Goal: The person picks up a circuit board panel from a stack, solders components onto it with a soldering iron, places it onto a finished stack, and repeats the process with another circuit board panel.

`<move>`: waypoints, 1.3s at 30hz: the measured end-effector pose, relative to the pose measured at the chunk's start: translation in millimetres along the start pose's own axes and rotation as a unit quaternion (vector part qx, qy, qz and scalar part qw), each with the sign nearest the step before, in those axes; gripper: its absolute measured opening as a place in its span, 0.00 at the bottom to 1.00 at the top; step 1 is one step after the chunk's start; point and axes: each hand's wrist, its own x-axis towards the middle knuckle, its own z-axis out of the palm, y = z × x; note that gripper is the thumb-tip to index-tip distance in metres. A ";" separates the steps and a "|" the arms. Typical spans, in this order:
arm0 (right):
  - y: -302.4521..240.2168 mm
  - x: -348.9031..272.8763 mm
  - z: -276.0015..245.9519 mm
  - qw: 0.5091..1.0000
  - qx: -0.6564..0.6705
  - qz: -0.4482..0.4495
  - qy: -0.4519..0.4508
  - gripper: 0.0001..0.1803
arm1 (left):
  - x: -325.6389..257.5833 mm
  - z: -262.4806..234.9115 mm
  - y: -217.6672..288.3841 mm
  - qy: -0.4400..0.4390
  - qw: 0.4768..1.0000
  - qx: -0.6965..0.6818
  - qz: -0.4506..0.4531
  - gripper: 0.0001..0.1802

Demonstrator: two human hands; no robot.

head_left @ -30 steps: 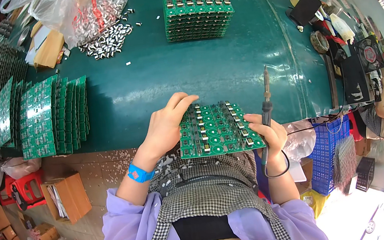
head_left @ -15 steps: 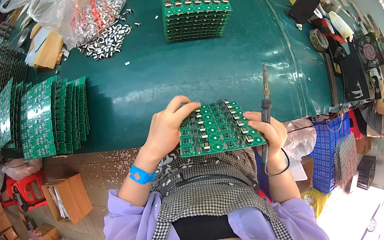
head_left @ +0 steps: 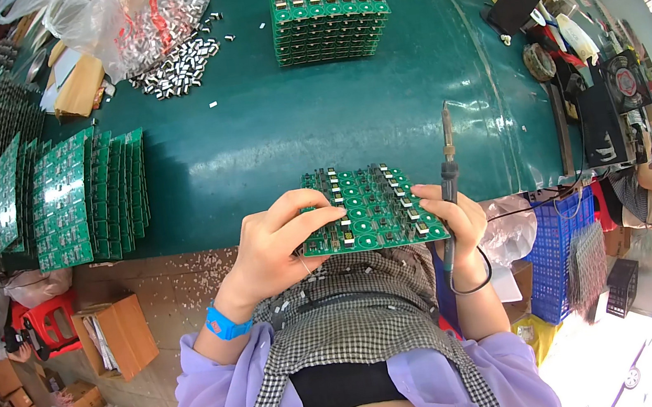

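A green circuit board (head_left: 371, 226) set with rows of small dark and white components is held up at the table's near edge, tilted toward me. My left hand (head_left: 277, 239) grips its left side, with fingertips on a component in one of the left rows. On the right edge, the thumb and fingers of my right hand (head_left: 462, 222) steady the board. That same hand also holds a soldering iron (head_left: 449, 174), its tip pointing up and away and its cord looping below. Part of the board's left edge is hidden behind my left fingers.
Beyond the board stands a stack of populated boards (head_left: 330, 24). Upright boards (head_left: 63, 203) crowd the left. A clear plastic bag (head_left: 151, 28) spills small metallic components (head_left: 178, 70) at the back left. A fan (head_left: 624, 85) and a blue crate (head_left: 555, 263) are at right, with other people beyond.
My left hand has slid from the board's far left corner toward me, its fingertips now lower on the left rows. The board and iron have barely shifted.
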 end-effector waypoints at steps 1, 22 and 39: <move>0.4 -0.2 0.3 1.000 0.000 0.000 0.000 0.13 | -0.1 1.0 0.7 0.002 1.000 0.000 -0.001 0.33; 1.8 -2.0 -0.2 1.000 0.005 0.000 -0.002 0.12 | -0.9 4.0 2.8 0.015 1.000 -0.007 0.004 0.32; 2.8 -2.6 0.8 1.000 0.001 -0.004 0.002 0.12 | -6.7 5.4 5.3 0.030 0.997 0.014 0.077 0.21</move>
